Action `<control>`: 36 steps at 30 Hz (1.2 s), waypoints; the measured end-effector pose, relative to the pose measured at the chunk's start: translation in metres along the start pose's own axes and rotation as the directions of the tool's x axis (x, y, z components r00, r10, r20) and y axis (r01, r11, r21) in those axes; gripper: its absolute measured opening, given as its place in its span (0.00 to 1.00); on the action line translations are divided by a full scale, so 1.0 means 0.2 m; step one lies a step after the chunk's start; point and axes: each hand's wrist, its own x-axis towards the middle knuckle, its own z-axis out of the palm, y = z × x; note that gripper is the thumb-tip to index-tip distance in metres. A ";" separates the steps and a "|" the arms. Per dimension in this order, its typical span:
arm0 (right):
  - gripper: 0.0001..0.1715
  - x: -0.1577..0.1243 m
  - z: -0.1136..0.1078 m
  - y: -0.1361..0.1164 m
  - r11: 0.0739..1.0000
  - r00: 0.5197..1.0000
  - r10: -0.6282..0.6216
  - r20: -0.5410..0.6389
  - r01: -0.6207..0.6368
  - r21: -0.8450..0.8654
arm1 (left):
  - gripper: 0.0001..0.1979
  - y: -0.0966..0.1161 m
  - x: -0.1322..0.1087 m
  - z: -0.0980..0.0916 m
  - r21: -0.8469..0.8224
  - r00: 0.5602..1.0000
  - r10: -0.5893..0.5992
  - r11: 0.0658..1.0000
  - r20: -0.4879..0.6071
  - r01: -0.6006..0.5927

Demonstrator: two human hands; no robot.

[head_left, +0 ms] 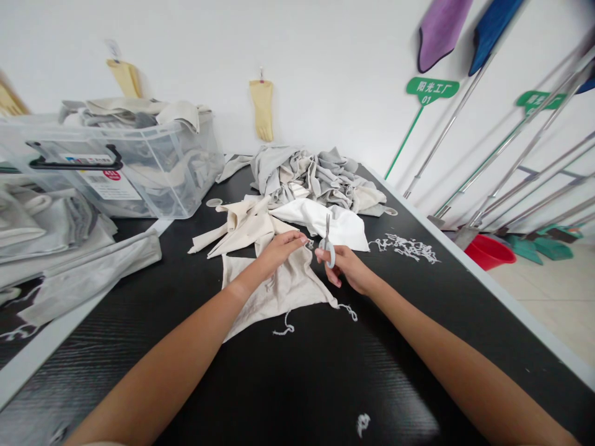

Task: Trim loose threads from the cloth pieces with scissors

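A beige cloth (279, 294) with white cords, like a drawstring bag, lies on the black table. My left hand (284, 244) pinches it at its upper edge, where a short knotted cord (310, 244) shows by the fingertips. In my right hand (346, 266) are small scissors (327, 244) with pale grey handles, blades pointing up and away from me. They are just right of the left fingertips, apart from the cloth. One loose cord (348, 311) trails from the cloth's right corner, and another cord (284, 325) hangs at its near edge.
Behind lie a white cloth (325, 223), more beige cloth (242, 226) and a heap of grey cloths (307, 173). Cut cord pieces (409, 246) are piled at right. A clear plastic bin (186, 186) and stacked cloths (60, 223) stand at left. Mops and a red bucket (490, 251) are beyond the table.
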 end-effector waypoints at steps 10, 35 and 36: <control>0.31 -0.01 0.01 -0.01 0.997 0.986 0.073 0.148 -0.066 -0.048 | 0.17 -0.01 0.00 -0.01 -0.146 0.994 -0.013 0.989 -0.112 -0.004; 0.38 0.00 0.04 -0.01 0.975 0.981 0.164 0.103 -0.145 -0.165 | 0.17 -0.04 0.03 -0.01 0.117 0.990 0.108 0.988 -0.086 -0.098; 0.38 0.00 0.05 -0.02 0.975 0.981 0.167 0.096 -0.149 -0.167 | 0.17 -0.04 0.03 -0.01 0.127 0.991 0.115 0.986 -0.072 -0.106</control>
